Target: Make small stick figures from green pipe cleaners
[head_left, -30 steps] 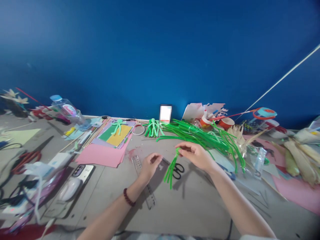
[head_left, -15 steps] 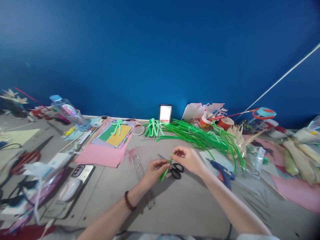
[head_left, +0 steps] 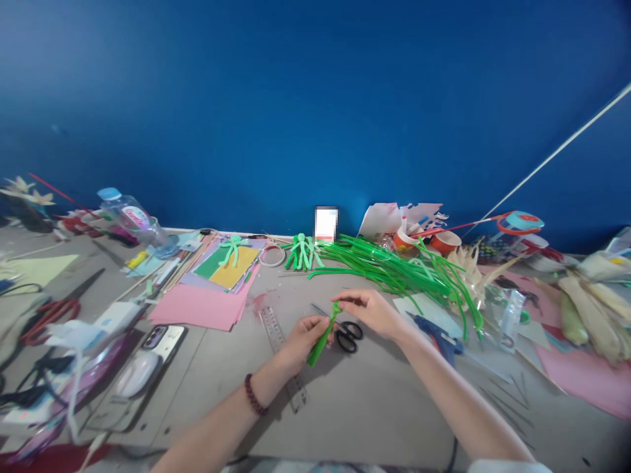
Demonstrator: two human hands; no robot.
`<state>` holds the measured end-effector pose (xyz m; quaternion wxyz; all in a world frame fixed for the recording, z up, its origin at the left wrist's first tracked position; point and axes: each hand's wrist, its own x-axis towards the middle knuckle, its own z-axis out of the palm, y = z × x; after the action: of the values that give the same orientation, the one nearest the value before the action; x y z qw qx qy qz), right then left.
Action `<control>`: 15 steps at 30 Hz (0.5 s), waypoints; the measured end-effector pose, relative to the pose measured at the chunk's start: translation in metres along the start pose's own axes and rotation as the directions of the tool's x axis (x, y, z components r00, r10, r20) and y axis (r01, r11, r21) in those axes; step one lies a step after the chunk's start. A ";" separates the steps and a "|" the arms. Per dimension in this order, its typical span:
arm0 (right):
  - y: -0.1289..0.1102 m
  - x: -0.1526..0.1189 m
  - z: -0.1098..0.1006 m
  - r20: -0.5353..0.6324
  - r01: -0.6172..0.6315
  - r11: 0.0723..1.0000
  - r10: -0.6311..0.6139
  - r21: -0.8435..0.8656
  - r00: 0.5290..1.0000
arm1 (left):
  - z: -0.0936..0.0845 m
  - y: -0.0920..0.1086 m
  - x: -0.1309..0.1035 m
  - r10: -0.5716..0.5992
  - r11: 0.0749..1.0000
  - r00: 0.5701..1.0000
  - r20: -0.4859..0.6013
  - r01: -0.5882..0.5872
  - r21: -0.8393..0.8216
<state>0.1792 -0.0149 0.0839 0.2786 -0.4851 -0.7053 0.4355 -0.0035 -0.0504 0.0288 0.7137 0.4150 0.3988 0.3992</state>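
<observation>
My left hand [head_left: 305,338], with a dark red bead bracelet at its wrist, is closed around a bundle of green pipe cleaners [head_left: 320,348]. The loose ends slant down toward me, and a small looped or twisted part sticks up above the fingers. At that upper part, the fingertips of my right hand [head_left: 374,312] are pinched together on the bundle. Black-handled scissors [head_left: 348,336] lie on the table just behind and between the hands. Under my left wrist a clear ruler [head_left: 272,328] is partly covered.
Long green pipe cleaners [head_left: 394,263] lie heaped at the back. Small green pipe-cleaner figures [head_left: 302,251] are beside them. A blue glue gun [head_left: 438,335] rests to the right. Pink paper [head_left: 202,307], a phone [head_left: 172,338] and a plastic bottle [head_left: 131,213] are at the left.
The bundle's upper end now shows more clearly, and its lower ends hang further out below my left hand. My right fingers have shifted slightly at the top. The surroundings look the same.
</observation>
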 end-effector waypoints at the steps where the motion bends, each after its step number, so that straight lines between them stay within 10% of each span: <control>1: 0.001 0.001 0.000 0.000 -0.012 1.000 0.012 0.007 1.000 | 0.000 0.001 -0.001 -0.006 1.000 1.000 0.004 0.006 0.017; 10: 0.004 0.004 0.004 -0.022 -0.063 0.994 0.065 0.093 0.998 | 0.006 0.002 -0.002 0.139 0.962 0.990 -0.001 -0.135 0.239; 15: 0.003 0.004 0.006 -0.027 -0.092 0.989 0.096 0.115 0.995 | 0.001 -0.004 -0.004 0.362 0.782 0.930 -0.062 -0.267 0.563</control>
<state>0.1736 -0.0125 0.0787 0.2963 -0.5082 -0.6512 0.4794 -0.0029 -0.0560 0.0270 0.4530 0.6266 0.4788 0.4158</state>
